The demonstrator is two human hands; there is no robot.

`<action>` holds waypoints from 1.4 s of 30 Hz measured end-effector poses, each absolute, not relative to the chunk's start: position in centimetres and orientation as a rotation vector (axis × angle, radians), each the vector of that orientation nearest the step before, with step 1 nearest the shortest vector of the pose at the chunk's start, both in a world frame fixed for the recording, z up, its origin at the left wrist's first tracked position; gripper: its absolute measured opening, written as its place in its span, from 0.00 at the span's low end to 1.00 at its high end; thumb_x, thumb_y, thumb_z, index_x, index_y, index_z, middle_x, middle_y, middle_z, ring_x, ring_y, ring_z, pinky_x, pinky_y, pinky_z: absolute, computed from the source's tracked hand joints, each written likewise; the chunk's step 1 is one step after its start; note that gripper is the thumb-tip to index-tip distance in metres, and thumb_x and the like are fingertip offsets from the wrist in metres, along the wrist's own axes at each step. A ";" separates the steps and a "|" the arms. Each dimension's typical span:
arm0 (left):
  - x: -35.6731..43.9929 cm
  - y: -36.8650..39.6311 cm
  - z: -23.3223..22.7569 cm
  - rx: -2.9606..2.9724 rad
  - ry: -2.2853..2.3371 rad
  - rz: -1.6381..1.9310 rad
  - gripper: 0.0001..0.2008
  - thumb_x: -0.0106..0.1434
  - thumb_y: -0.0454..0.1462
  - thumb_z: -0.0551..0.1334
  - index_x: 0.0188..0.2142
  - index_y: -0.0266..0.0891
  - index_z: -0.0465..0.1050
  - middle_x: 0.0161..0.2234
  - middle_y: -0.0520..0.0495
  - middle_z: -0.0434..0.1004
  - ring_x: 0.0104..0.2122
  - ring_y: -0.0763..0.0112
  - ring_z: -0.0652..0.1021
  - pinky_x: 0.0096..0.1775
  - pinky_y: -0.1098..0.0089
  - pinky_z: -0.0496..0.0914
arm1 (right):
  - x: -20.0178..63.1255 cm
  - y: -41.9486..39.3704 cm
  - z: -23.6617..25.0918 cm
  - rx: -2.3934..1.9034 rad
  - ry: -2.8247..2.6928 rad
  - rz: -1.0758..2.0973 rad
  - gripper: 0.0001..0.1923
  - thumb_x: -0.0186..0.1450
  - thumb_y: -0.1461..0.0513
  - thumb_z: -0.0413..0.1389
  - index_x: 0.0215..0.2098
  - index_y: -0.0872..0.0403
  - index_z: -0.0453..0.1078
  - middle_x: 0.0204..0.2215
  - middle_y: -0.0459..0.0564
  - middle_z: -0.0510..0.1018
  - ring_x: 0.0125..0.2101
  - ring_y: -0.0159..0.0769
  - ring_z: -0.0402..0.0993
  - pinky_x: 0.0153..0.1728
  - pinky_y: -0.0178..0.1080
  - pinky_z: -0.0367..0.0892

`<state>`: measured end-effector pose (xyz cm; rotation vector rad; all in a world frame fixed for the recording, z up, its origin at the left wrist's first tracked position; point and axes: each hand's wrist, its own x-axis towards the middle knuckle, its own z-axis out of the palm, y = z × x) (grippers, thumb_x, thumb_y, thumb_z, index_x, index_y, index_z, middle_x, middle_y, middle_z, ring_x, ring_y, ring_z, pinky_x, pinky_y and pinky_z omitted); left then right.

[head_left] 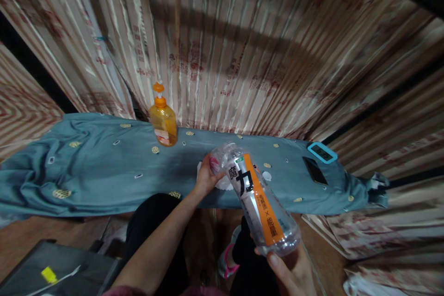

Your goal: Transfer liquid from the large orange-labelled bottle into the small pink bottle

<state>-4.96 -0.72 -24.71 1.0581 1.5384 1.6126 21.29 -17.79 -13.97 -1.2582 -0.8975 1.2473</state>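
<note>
My right hand (294, 273) grips the base of a clear plastic bottle (258, 199) with an orange label, tilted so its neck points away toward the table. My left hand (207, 176) is at the bottle's neck, fingers closed around its top. Under that hand lies a white tissue (224, 184) on the teal cloth. A small white cap-like disc (267, 175) lies just right of the bottle on the cloth.
A teal patterned cloth (104, 171) covers a long low table. An orange pump bottle (163, 120) stands at the back. A black phone (314, 169) and a blue-framed device (322, 151) lie at the right. Striped curtains hang behind. My knees are below.
</note>
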 end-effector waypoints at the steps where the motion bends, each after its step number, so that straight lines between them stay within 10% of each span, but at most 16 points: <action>1: -5.0 -0.7 -24.7 1.058 1.532 1.611 0.42 0.46 0.39 0.89 0.60 0.46 0.81 0.60 0.42 0.89 0.65 0.41 0.87 0.73 0.44 0.78 | 21.4 -17.8 -14.1 -1.258 -0.906 1.242 0.35 0.50 0.41 0.91 0.48 0.46 0.90 0.41 0.56 0.98 0.40 0.56 0.97 0.45 0.47 0.88; 42: -5.0 -0.8 -24.9 1.115 1.573 1.590 0.43 0.48 0.38 0.88 0.63 0.47 0.81 0.62 0.40 0.89 0.67 0.38 0.86 0.74 0.39 0.78 | 22.2 -17.9 -16.1 -1.243 -0.942 1.267 0.35 0.57 0.40 0.88 0.54 0.46 0.88 0.44 0.57 0.99 0.42 0.57 0.96 0.47 0.49 0.86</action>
